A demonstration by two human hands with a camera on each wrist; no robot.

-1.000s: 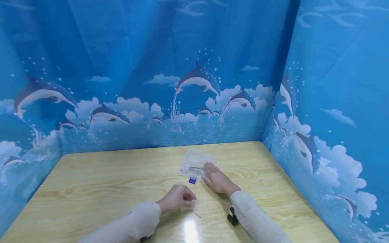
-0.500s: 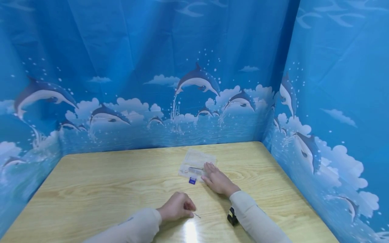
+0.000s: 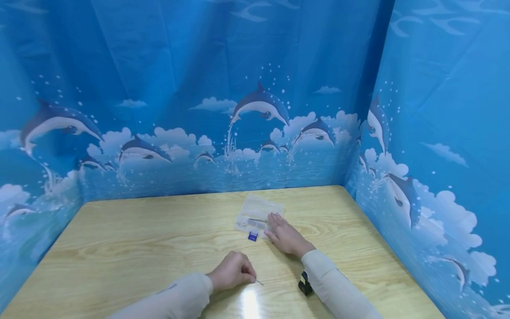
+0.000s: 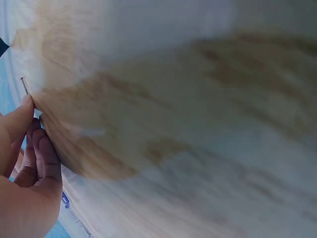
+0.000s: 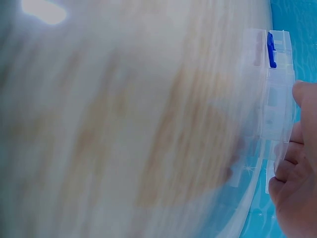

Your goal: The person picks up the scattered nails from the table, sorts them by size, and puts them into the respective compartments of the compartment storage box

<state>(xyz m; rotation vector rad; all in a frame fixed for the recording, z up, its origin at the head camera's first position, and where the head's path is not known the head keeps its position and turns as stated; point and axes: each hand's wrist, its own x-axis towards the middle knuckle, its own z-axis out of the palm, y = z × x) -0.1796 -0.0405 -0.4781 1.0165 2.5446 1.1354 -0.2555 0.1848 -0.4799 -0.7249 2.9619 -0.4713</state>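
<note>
My left hand (image 3: 233, 271) pinches a thin, nail-like metal piece (image 3: 260, 282) between thumb and fingertips, low over the table. In the left wrist view the piece (image 4: 24, 86) sticks out past the thumb, with a small head at its far end. My right hand (image 3: 287, 235) rests with extended fingers on the right side of a clear plastic box (image 3: 259, 205) further back. Inside the box a slim metal rod (image 3: 256, 220) shows. A blue clip-like part (image 3: 253, 236) sits at the box's front edge. The right wrist view shows the box's compartments (image 5: 275, 99) beside the fingers.
The wood-grain table (image 3: 159, 235) stretches out on both sides of the hands. Blue dolphin-print curtains (image 3: 167, 110) hang along its back and right edges. A black wrist device (image 3: 304, 283) shows beneath the right sleeve. Light glares on the tabletop (image 3: 250, 303) near the front.
My left hand has come down toward the front of the table and now pinches the nail-like piece that lay there. The right hand stays on the box.
</note>
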